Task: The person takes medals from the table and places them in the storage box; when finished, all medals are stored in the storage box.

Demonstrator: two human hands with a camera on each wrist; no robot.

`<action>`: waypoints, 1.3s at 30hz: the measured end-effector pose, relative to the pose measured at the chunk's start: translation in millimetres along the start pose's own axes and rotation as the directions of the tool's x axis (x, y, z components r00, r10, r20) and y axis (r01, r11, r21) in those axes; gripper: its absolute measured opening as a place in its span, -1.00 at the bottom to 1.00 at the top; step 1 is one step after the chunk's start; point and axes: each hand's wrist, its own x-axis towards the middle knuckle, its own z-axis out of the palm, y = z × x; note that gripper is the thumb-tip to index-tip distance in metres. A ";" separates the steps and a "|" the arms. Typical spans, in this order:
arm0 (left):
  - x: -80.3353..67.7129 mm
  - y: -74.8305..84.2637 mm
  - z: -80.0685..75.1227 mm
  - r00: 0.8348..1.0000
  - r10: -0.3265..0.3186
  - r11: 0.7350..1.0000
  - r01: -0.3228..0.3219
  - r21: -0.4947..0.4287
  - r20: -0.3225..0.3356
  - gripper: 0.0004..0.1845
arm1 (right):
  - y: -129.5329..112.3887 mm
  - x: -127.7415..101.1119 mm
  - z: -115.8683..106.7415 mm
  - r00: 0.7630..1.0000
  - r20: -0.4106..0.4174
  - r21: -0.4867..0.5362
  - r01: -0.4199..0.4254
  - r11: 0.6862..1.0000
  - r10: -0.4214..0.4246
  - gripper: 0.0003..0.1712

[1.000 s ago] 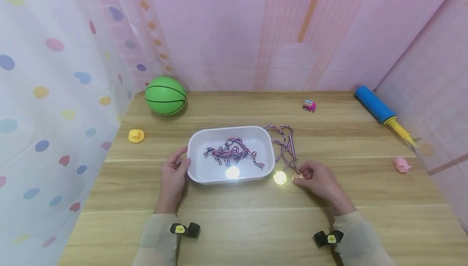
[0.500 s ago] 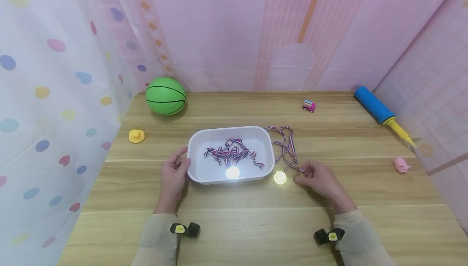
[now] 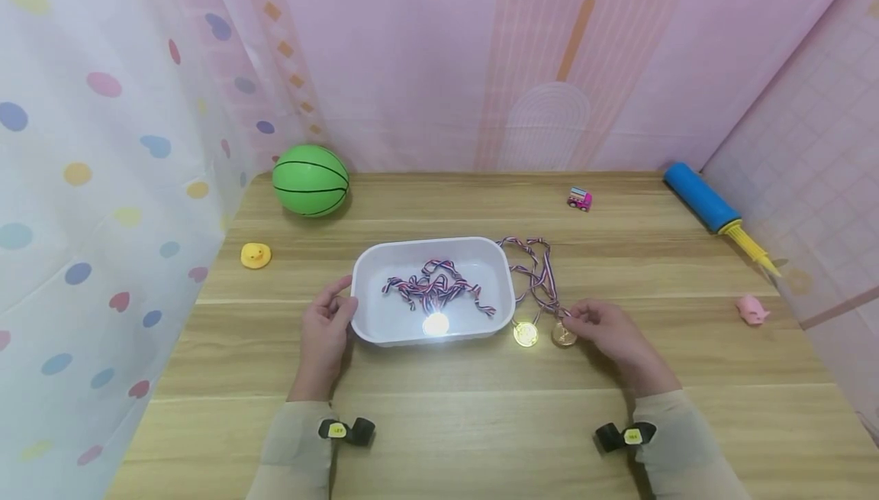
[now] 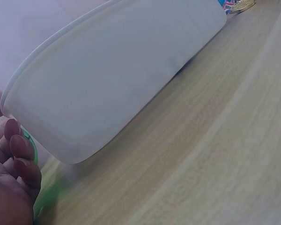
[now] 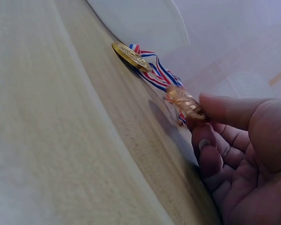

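Observation:
At the left end of a white plastic basin point(image 3: 374, 332), my left hand point(image 3: 326, 332) grips the rim, thumb over the edge and the other fingers curled beside the wall. Inside the basin lie tangled striped ribbons point(image 3: 439, 286) and a brightly glaring medal point(image 3: 436, 324). My right hand point(image 3: 607, 332) pinches a bronze-coloured medal point(image 3: 564, 334) at its edge between thumb and forefinger; the right wrist view shows this medal point(image 5: 185, 103) tilted above the table. Beside it, a gold medal point(image 3: 526, 334) lies near the basin's right end, its red, white and blue ribbon point(image 3: 549, 279) spread behind.
On the wooden table point(image 3: 467, 424) are a green ball point(image 3: 311, 181) and a yellow duck point(image 3: 255, 256) at left. A pink toy truck point(image 3: 580, 198) is at the back. To the right sit a blue hand pump point(image 3: 707, 201) and a pink toy pig point(image 3: 752, 310).
The right hand has shifted slightly right, and the bronze-coloured medal, mostly covered by the fingers before, now shows its face. Left hand and basin stay in place.

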 end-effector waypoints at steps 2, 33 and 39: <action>0.1 0.7 -0.6 1.000 0.002 1.000 -0.002 -0.002 0.005 -0.65 | 1.0 0.8 -1.2 1.000 -0.003 0.038 -0.011 0.999 0.011 -0.64; -0.8 -0.2 -0.4 1.000 0.005 1.000 -0.005 0.002 0.004 -0.66 | -63.5 -19.1 -21.7 0.962 -0.097 0.113 0.265 0.958 -0.255 -0.74; -0.2 -1.5 -1.2 1.000 0.012 1.000 -0.012 0.007 0.005 -0.66 | -81.6 -28.5 -30.4 0.939 -0.158 0.151 0.329 0.932 -0.306 -0.80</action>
